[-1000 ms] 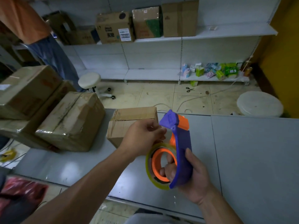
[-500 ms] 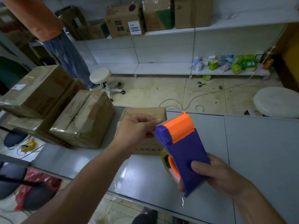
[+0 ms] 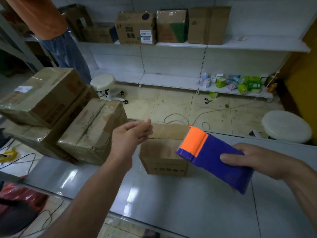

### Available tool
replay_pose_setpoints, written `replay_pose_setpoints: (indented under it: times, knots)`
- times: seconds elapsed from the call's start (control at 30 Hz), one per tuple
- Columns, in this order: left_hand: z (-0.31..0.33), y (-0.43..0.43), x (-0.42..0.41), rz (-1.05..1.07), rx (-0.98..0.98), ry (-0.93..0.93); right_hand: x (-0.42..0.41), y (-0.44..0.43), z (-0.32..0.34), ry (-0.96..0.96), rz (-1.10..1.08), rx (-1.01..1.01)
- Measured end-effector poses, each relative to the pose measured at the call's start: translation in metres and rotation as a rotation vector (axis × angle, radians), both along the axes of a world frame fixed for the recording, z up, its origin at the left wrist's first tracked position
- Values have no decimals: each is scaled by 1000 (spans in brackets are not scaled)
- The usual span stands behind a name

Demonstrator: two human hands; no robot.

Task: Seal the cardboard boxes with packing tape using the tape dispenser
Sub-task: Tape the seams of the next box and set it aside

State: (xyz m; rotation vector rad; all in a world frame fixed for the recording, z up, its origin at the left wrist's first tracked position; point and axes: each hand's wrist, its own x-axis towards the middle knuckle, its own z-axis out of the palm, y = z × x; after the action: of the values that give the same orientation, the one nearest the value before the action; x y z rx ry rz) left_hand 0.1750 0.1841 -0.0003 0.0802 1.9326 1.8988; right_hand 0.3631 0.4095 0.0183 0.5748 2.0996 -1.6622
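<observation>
Right hand [image 3: 257,160] grips tape dispenser [image 3: 212,157]; left hand [image 3: 130,136] pinched, holding unclear, by closed cardboard box [image 3: 164,152]

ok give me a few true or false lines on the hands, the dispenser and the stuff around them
1. The right hand holds the purple and orange tape dispenser. True.
2. The left hand lies flat on the small box. False: its fingers are curled in a pinch, to the left of the dispenser.
3. Scissors lie on the floor in front of the low shelf. True.
4. The wheeled stool stands on the table. False: it stands on the floor beyond the table.
</observation>
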Motion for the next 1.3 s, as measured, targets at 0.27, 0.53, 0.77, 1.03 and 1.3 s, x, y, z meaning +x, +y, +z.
replay_pose_setpoints:
  times: [0.27,0.53,0.77,1.03,1.3]
  knots:
    - [-32,-12,-9,200,84,-137,-87,22,33,-215,96,217]
    - [-49,-21,-24,219,75,-208,-124,18,31,-366,206,277]
    - [-57,-17,-23,198,73,-248,-125,20,26,-424,251,305]
    - [-69,-12,-21,215,116,-281,-124,20,16,-473,222,344]
    - [-77,-9,-23,216,103,-246,-129,19,14,-496,202,319]
